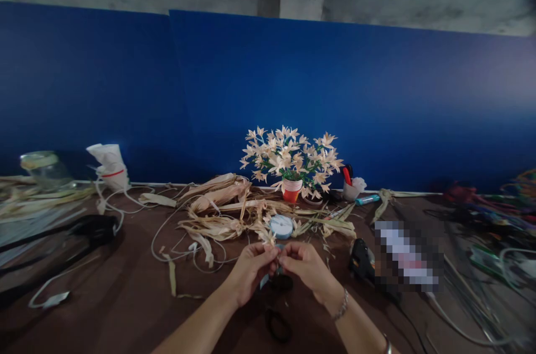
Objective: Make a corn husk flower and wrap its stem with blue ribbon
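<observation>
My left hand (251,270) and my right hand (307,267) meet over the brown table (125,298), fingers pinched together on a small pale piece of dried husk (271,241) held between them. Just beyond my fingertips lies a round light-blue tape roll (281,225). Under my hands a dark pair of scissors (278,320) rests on the table. Dried corn husks (221,206) are heaped behind.
A red-and-white cup of husk flowers (292,164) stands at the blue back wall. A black glue gun (362,262) lies right of my hands. White cords (167,231), a glass jar (44,167), a white cup with a red tool (349,183) and tangled wires (494,214) surround.
</observation>
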The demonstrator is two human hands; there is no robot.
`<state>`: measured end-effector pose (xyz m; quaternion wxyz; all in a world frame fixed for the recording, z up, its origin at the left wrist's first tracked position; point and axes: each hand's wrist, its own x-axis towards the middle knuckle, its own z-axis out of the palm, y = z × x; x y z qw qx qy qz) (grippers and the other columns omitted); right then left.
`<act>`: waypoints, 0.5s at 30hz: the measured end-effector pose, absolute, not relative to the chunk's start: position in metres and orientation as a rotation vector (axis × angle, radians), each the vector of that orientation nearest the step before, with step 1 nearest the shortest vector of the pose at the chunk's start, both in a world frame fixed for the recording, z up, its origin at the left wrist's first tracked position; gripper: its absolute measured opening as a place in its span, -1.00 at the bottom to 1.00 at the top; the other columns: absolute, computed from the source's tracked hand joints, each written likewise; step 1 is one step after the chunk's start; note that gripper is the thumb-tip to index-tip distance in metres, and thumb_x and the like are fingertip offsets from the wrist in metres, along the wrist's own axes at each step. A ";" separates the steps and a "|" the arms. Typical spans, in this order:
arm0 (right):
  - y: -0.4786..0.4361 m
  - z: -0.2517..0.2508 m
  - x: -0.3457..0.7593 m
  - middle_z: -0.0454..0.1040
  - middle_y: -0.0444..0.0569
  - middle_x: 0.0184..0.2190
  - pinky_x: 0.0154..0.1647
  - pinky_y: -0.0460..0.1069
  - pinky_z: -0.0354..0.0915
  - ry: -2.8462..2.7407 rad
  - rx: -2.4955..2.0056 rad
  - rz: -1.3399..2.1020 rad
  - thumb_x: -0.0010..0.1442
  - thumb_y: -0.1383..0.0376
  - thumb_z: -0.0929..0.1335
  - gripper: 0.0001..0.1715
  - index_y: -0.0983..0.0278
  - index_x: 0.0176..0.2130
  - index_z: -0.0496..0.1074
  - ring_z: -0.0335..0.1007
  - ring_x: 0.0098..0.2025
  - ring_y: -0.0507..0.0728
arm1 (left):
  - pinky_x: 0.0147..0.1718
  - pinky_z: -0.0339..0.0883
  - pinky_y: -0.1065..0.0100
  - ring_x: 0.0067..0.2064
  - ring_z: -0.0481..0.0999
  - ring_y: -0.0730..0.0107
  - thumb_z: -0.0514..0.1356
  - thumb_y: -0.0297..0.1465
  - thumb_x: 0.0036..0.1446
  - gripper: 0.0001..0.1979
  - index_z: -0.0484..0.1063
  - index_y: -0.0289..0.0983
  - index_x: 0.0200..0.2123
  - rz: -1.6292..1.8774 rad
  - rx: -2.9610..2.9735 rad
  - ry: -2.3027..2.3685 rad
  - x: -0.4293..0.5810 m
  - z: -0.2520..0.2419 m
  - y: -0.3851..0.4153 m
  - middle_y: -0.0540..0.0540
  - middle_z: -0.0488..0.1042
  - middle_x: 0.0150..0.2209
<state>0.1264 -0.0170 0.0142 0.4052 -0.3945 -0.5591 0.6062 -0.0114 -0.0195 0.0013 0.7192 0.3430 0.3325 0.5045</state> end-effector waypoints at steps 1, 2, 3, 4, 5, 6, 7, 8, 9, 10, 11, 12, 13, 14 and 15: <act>-0.017 0.015 0.127 0.31 -0.18 -0.67 -0.57 -0.16 0.05 -1.421 -0.998 1.522 -0.11 0.26 0.35 -0.80 0.34 -0.58 0.27 0.14 -0.60 -0.07 | -0.61 0.11 0.53 -0.63 0.26 0.64 0.31 -0.40 -0.24 -0.82 0.41 -0.40 -0.60 1.114 0.754 0.728 -0.012 0.002 -0.019 -0.01 0.37 -0.63; -0.017 0.015 0.127 0.31 -0.18 -0.67 -0.57 -0.16 0.04 -1.433 -1.008 1.506 -0.12 0.27 0.35 -0.80 0.34 -0.59 0.27 0.14 -0.61 -0.07 | -0.61 0.11 0.53 -0.63 0.26 0.64 0.31 -0.40 -0.23 -0.83 0.41 -0.40 -0.60 1.114 0.748 0.722 -0.012 0.002 -0.019 -0.01 0.37 -0.62; -0.016 0.016 0.127 0.31 -0.19 -0.67 -0.58 -0.16 0.04 -1.442 -1.022 1.483 -0.12 0.27 0.35 -0.80 0.34 -0.59 0.27 0.14 -0.61 -0.07 | -0.60 0.12 0.53 -0.62 0.27 0.64 0.31 -0.41 -0.23 -0.83 0.41 -0.40 -0.59 1.118 0.740 0.719 -0.012 0.002 -0.019 -0.01 0.38 -0.61; -0.016 0.015 0.127 0.30 -0.19 -0.67 -0.58 -0.16 0.04 -1.451 -1.037 1.456 -0.12 0.28 0.34 -0.81 0.34 -0.60 0.27 0.13 -0.61 -0.07 | -0.59 0.13 0.53 -0.61 0.28 0.63 0.31 -0.42 -0.24 -0.84 0.41 -0.40 -0.57 1.127 0.732 0.720 -0.013 0.001 -0.019 -0.01 0.38 -0.60; -0.015 0.015 0.126 0.30 -0.19 -0.68 -0.58 -0.16 0.04 -1.460 -1.052 1.428 -0.12 0.29 0.34 -0.82 0.34 -0.61 0.27 0.13 -0.61 -0.07 | -0.57 0.14 0.53 -0.60 0.29 0.63 0.31 -0.43 -0.24 -0.84 0.42 -0.39 -0.55 1.138 0.726 0.723 -0.013 0.000 -0.018 -0.01 0.39 -0.59; -0.015 0.014 0.126 0.30 -0.19 -0.68 -0.58 -0.16 0.05 -1.469 -1.063 1.403 -0.12 0.30 0.33 -0.84 0.33 -0.61 0.28 0.14 -0.61 -0.07 | -0.55 0.16 0.52 -0.59 0.30 0.61 0.32 -0.44 -0.25 -0.83 0.42 -0.39 -0.53 1.154 0.722 0.727 -0.013 -0.001 -0.018 0.00 0.39 -0.58; -0.015 0.013 0.126 0.30 -0.19 -0.67 -0.58 -0.16 0.05 -1.478 -1.070 1.381 -0.12 0.32 0.32 -0.85 0.33 -0.61 0.28 0.14 -0.61 -0.07 | -0.53 0.17 0.52 -0.58 0.32 0.60 0.32 -0.45 -0.25 -0.83 0.43 -0.38 -0.50 1.168 0.722 0.728 -0.014 -0.001 -0.017 0.00 0.39 -0.58; -0.014 0.012 0.126 0.30 -0.19 -0.67 -0.58 -0.16 0.06 -1.487 -1.075 1.362 -0.12 0.33 0.32 -0.87 0.33 -0.61 0.29 0.15 -0.60 -0.07 | -0.52 0.18 0.51 -0.57 0.33 0.59 0.32 -0.46 -0.25 -0.82 0.43 -0.37 -0.48 1.177 0.724 0.730 -0.014 -0.002 -0.017 0.01 0.39 -0.58; -0.014 0.011 0.125 0.31 -0.18 -0.67 -0.58 -0.16 0.06 -1.495 -1.079 1.348 -0.12 0.34 0.31 -0.89 0.34 -0.61 0.30 0.15 -0.60 -0.06 | -0.51 0.19 0.51 -0.56 0.34 0.59 0.31 -0.46 -0.25 -0.81 0.43 -0.37 -0.46 1.179 0.727 0.733 -0.014 -0.003 -0.016 0.01 0.40 -0.58; -0.014 0.010 0.125 0.31 -0.18 -0.66 -0.58 -0.16 0.07 -1.501 -1.084 1.336 -0.12 0.34 0.31 -0.90 0.34 -0.60 0.31 0.16 -0.60 -0.06 | -0.51 0.19 0.51 -0.56 0.34 0.58 0.31 -0.46 -0.24 -0.81 0.43 -0.36 -0.46 1.179 0.727 0.736 -0.015 -0.003 -0.016 0.01 0.40 -0.58; -0.014 0.010 0.125 0.31 -0.18 -0.66 -0.58 -0.16 0.07 -1.503 -1.089 1.324 -0.11 0.34 0.30 -0.90 0.33 -0.60 0.32 0.16 -0.60 -0.06 | -0.51 0.19 0.51 -0.56 0.34 0.59 0.31 -0.45 -0.24 -0.82 0.43 -0.36 -0.47 1.179 0.723 0.739 -0.015 -0.003 -0.016 0.00 0.40 -0.57; -0.014 0.010 0.124 0.32 -0.18 -0.66 -0.58 -0.16 0.08 -1.506 -1.095 1.314 -0.11 0.34 0.30 -0.90 0.33 -0.60 0.32 0.17 -0.60 -0.06 | -0.52 0.19 0.52 -0.56 0.34 0.59 0.31 -0.45 -0.24 -0.83 0.43 -0.36 -0.49 1.181 0.718 0.739 -0.015 -0.003 -0.016 0.00 0.41 -0.57; -0.014 0.010 0.124 0.33 -0.18 -0.66 -0.58 -0.16 0.08 -1.510 -1.102 1.305 -0.11 0.34 0.30 -0.89 0.33 -0.60 0.32 0.17 -0.60 -0.06 | -0.53 0.19 0.53 -0.57 0.33 0.60 0.31 -0.44 -0.24 -0.84 0.42 -0.36 -0.51 1.184 0.712 0.737 -0.015 -0.003 -0.016 0.00 0.41 -0.57; -0.015 0.010 0.124 0.33 -0.17 -0.67 -0.58 -0.16 0.09 -1.517 -1.110 1.295 -0.11 0.33 0.30 -0.89 0.33 -0.61 0.32 0.18 -0.60 -0.05 | -0.54 0.18 0.53 -0.57 0.33 0.60 0.31 -0.43 -0.25 -0.84 0.42 -0.36 -0.53 1.186 0.704 0.735 -0.015 -0.002 -0.016 0.00 0.40 -0.57; -0.015 0.010 0.124 0.34 -0.17 -0.66 -0.58 -0.16 0.09 -1.525 -1.117 1.284 -0.11 0.33 0.31 -0.89 0.33 -0.61 0.33 0.18 -0.60 -0.05 | -0.55 0.18 0.54 -0.58 0.32 0.61 0.32 -0.43 -0.25 -0.84 0.41 -0.37 -0.55 1.187 0.695 0.735 -0.015 -0.002 -0.016 -0.01 0.40 -0.57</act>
